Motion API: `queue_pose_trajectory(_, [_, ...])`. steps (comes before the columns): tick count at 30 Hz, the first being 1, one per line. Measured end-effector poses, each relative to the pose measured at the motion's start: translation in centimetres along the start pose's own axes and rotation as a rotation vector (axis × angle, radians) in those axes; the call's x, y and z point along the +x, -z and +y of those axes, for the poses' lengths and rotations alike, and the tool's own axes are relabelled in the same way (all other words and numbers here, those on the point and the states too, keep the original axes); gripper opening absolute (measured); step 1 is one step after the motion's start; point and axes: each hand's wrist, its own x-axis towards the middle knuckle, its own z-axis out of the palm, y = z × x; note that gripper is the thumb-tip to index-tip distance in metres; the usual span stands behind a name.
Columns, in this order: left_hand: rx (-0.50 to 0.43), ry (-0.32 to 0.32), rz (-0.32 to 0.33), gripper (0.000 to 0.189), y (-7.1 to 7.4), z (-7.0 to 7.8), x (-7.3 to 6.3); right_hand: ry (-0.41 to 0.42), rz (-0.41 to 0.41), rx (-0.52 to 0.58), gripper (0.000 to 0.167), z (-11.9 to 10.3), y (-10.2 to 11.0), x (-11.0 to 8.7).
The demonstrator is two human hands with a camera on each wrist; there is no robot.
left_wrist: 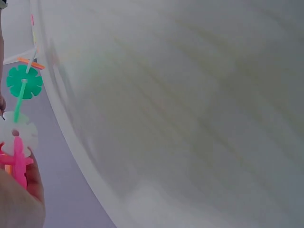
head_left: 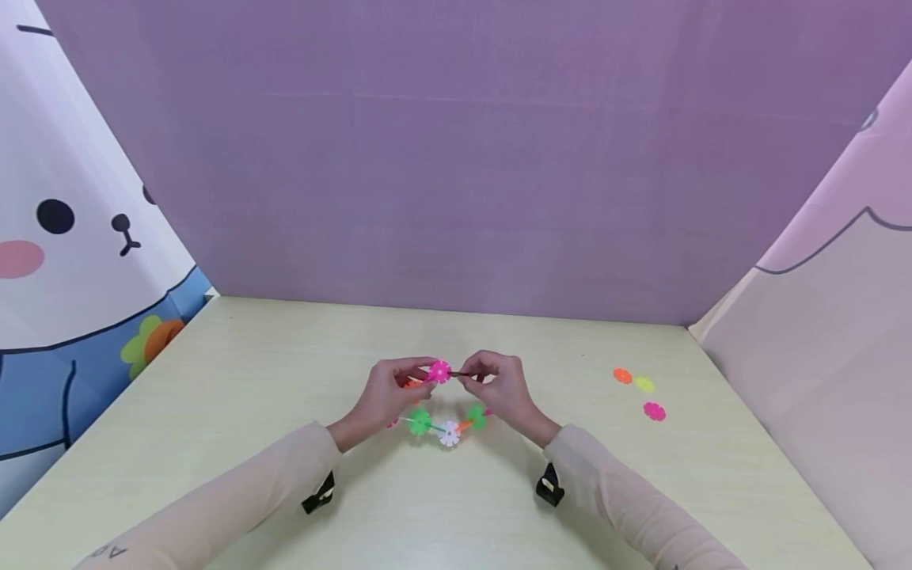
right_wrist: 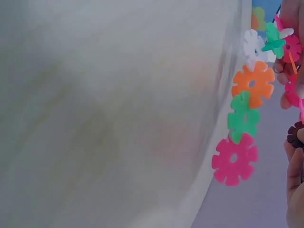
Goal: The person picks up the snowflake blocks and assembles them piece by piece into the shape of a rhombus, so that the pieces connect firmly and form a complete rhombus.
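My left hand (head_left: 381, 396) holds a chain of notched plastic discs near its top, its fingers at a bright pink disc (head_left: 439, 372). Opposite it, my right hand (head_left: 507, 389) pinches a dark brown disc (right_wrist: 295, 135), which meets the pink disc's edge and appears side-on in the head view. Below both hands the chain hangs in a loop, with a green disc (head_left: 419, 422), a white disc (head_left: 449, 434) and a second green disc (head_left: 476, 416). Orange (right_wrist: 253, 84) and pink (right_wrist: 234, 160) discs of the chain show in the right wrist view. The fingers partly cover the chain's upper part.
Loose on the pale table (head_left: 249, 380), to the right, lie an orange disc (head_left: 623, 376), a yellow disc (head_left: 644, 384) and a pink disc (head_left: 655, 412). A purple panel (head_left: 456, 174) rises along the table's far edge, with printed cloths at both sides.
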Motion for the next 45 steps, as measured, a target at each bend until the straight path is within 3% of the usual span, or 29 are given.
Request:
queue_pose_trajectory(4, [0.011,-0.019,-0.004,0.037,0.1,-0.2,0.1,0.008,0.008,0.012,0.005,0.0,-0.1,0.0])
queue_pose_trajectory(11, [-0.006,-0.011,0.007,0.037,0.2,-2.7,0.9,0.001,0.025,0.019,0.008,0.2,-0.4,-0.1])
queue_pose_trajectory(15, [0.000,-0.001,0.002,0.038,0.2,-3.2,0.8,-0.005,0.014,0.032,0.009,0.3,-0.4,-0.2])
queue_pose_trajectory(18, [-0.006,-0.002,-0.004,0.038,0.2,-3.0,0.8,-0.002,0.000,0.038,0.005,0.3,-0.3,-0.2])
queue_pose_trajectory(26, [0.001,-0.007,-0.026,0.037,0.3,-0.1,0.0,-0.012,0.004,0.057,0.005,0.6,-0.4,-0.3])
queue_pose_trajectory(34, [-0.006,-0.003,-0.042,0.038,0.3,-0.2,0.1,0.079,0.014,0.017,0.005,0.3,-0.5,-0.1])
queue_pose_trajectory(45, [0.026,0.043,-0.034,0.037,0.3,-0.6,-0.2,0.029,-0.089,-0.020,0.007,1.0,-0.5,0.0])
